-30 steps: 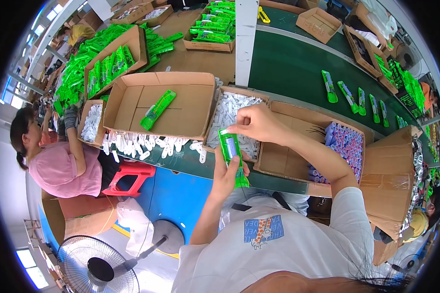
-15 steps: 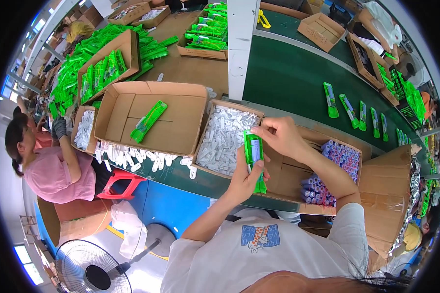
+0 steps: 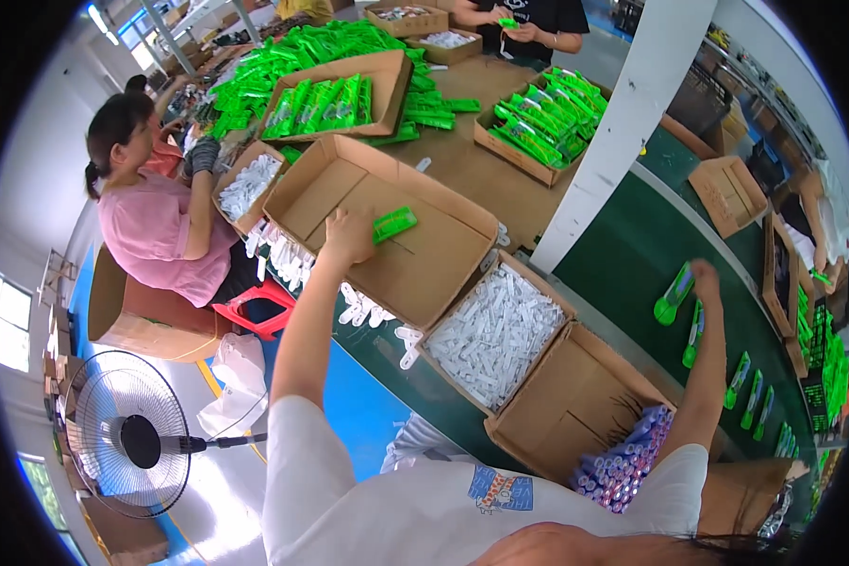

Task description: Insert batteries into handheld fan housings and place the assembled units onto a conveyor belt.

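My left hand (image 3: 349,236) reaches into a shallow cardboard tray (image 3: 434,203), its fingers closed at one end of a slim green plastic casing (image 3: 394,224). Part of that casing is hidden by the hand. Far to the right, my right hand (image 3: 706,280) pinches the upper end of another green casing (image 3: 672,297) over the dark green belt (image 3: 613,241). Several similar casings (image 3: 693,338) lie in a row nearer me on the belt. Between my arms stands a box of small white plastic parts (image 3: 500,330). Beside it, a longer box (image 3: 561,391) holds purple cylinders (image 3: 623,462) with thin wires.
A grey-white post (image 3: 623,132) rises between table and belt. Green casings fill a box (image 3: 547,118), a tilted tray (image 3: 335,99) and a heap (image 3: 292,61). A person in pink (image 3: 156,203) sits at left; another in black (image 3: 524,28) works opposite. A fan (image 3: 137,439) stands lower left.
My hands have parted from the casing they held together over the white parts. The left moved into the cardboard tray, the right out to the belt. The view has turned.
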